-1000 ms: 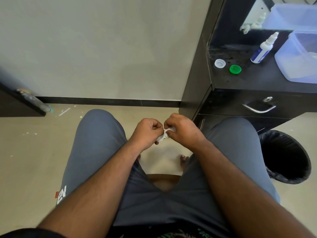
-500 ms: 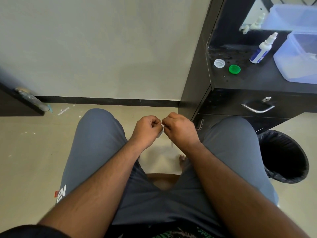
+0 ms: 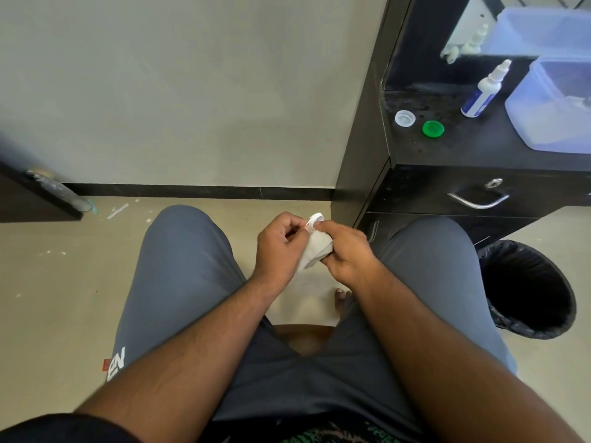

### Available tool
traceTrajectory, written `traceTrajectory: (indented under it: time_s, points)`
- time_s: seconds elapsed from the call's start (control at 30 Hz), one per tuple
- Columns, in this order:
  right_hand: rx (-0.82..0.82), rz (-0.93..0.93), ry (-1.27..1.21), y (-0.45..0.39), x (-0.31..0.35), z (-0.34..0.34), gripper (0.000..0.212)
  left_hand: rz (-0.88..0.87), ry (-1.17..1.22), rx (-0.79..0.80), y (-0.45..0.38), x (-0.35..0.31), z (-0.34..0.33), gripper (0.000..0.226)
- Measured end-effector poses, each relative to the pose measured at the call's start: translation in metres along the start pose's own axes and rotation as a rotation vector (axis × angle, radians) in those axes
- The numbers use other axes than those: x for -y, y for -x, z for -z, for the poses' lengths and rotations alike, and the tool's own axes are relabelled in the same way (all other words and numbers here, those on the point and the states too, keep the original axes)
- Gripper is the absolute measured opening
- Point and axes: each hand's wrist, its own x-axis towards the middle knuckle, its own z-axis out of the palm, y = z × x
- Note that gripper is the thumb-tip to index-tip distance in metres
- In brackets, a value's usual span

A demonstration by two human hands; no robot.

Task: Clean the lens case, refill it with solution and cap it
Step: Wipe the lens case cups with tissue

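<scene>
Hands meet above knees: left hand [image 3: 281, 244] pinches small white plastic lens case [image 3: 314, 218], right hand [image 3: 343, 251] grips crumpled white tissue [image 3: 315, 251] w/ fingers closed.

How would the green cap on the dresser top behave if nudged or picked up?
The green cap is small and looks like thin plastic, so it is probably very light and would skid easily on the smooth black dresser top. It lies flat, so tipping seems unlikely; on edge it might roll. Its low round shape probably needs a fingertip pinch.
</scene>
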Motion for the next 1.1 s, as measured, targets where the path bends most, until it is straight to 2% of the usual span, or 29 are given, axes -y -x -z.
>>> traceTrajectory:
  time_s: [0.07,0.13,0.23,0.3,0.37,0.4,0.43,0.53,0.6,0.67,0.73,0.87,1.0,1.1]
  points:
    - [0.095,-0.174,-0.120,0.002,0.004,0.005,0.036,0.001,0.003,0.018,-0.001,0.000,-0.001,0.009]
    - [0.171,-0.239,-0.081,0.003,0.009,0.008,0.037,0.006,-0.001,0.019,-0.003,0.000,-0.001,0.009]
    - [0.237,-0.227,-0.007,0.005,0.016,0.011,0.030,0.015,0.020,0.003,-0.007,-0.002,0.004,0.006]
    - [0.221,-0.183,-0.052,0.006,0.019,0.010,0.022,0.083,0.071,-0.029,-0.010,-0.002,0.009,0.004]
    - [0.125,-0.040,-0.151,0.002,0.021,0.010,0.017,0.242,0.190,-0.042,-0.012,-0.003,0.016,0.003]
    - [0.072,0.083,-0.122,0.001,0.022,0.011,0.014,0.339,0.262,-0.026,-0.014,-0.004,0.019,0.003]
    - [0.031,0.226,-0.003,0.001,0.024,0.012,0.011,0.429,0.327,0.005,-0.016,-0.005,0.022,0.002]
    - [-0.001,0.677,0.633,0.005,0.025,0.014,0.012,0.594,0.440,0.103,-0.019,-0.008,0.027,0.001]
    - [0.088,0.926,0.971,0.008,0.019,0.013,0.017,0.632,0.460,0.138,-0.020,-0.010,0.027,0.003]
    - [0.180,1.056,1.203,0.009,0.011,0.011,0.020,0.644,0.464,0.143,-0.020,-0.011,0.027,0.002]
    - [0.219,1.060,1.296,0.011,0.006,0.008,0.022,0.647,0.476,0.125,-0.021,-0.011,0.027,0.002]
    - [0.205,1.023,1.262,0.012,0.006,0.005,0.020,0.651,0.528,0.109,-0.022,-0.010,0.028,0.009]
    - [0.158,0.965,1.238,0.011,0.009,0.007,0.017,0.658,0.586,0.153,-0.017,-0.011,0.026,0.017]
    - [0.162,0.963,1.315,0.010,0.012,0.007,0.017,0.647,0.588,0.193,-0.016,-0.011,0.025,0.019]
